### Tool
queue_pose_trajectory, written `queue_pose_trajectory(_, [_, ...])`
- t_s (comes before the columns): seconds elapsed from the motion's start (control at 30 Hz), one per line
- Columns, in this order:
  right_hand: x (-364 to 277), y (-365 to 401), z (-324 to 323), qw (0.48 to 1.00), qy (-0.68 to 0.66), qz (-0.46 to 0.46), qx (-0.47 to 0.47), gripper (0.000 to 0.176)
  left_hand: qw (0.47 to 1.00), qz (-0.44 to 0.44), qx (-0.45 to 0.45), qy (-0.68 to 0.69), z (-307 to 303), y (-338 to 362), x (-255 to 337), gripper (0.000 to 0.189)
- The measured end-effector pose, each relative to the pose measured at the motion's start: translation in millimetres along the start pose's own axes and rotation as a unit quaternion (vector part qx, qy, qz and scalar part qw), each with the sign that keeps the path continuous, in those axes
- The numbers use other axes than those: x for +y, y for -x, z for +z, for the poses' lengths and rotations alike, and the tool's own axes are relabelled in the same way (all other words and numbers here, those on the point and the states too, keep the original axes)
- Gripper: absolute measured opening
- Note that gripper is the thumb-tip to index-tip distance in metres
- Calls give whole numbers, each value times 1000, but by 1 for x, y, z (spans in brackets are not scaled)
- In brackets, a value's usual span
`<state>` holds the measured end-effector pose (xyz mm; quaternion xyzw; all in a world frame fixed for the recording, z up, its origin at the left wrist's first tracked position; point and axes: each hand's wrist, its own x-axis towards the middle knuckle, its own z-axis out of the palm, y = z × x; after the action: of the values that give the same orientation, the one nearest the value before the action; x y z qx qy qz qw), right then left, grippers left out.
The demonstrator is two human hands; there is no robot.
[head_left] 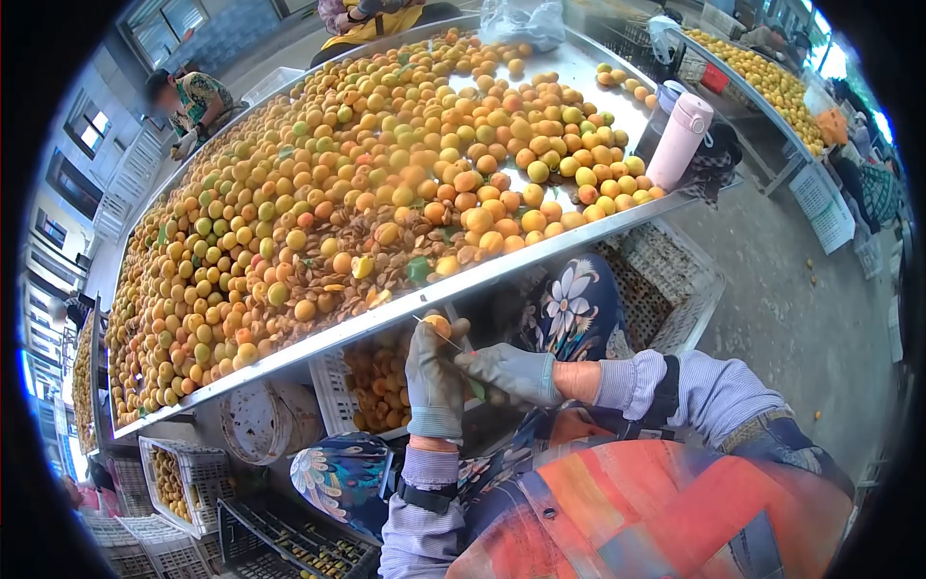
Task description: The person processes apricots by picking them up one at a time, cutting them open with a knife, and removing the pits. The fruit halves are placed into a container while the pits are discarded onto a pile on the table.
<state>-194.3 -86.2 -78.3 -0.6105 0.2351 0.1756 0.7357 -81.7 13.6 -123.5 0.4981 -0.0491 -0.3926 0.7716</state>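
Observation:
My left hand, in a grey work glove, has its fingers closed around an orange-yellow apricot, just below the near rim of the metal table. From the right comes my right hand, gloved as well, with its fingers pinched together at the fruit. A thin, pale, blade-like tool runs from those fingertips across the apricot; its handle is hidden by the glove. Below both hands something small and green shows. Under them stands a white crate with apricots in it.
The tilted metal table carries a large heap of apricots, with brown pits and scraps near its front edge. A pink bottle and a plastic bag stand on it. A white bucket and crates sit below. Another person is across the table.

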Motion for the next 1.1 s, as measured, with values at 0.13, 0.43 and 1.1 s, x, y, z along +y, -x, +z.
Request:
queue_pose_trajectory(0.13, [0,6,0,1000,3,-22,12,62,995,61,-47,-59,-3,3,0,49])
queue_pose_trajectory(0.43, [9,-10,1,987,23,-156,5,65,999,-26,-11,-21,6,6,11,49])
queue_pose_trajectory(1.1, [0,-9,11,938,-297,3,-179,45,999,25,-16,-28,-4,4,19,44])
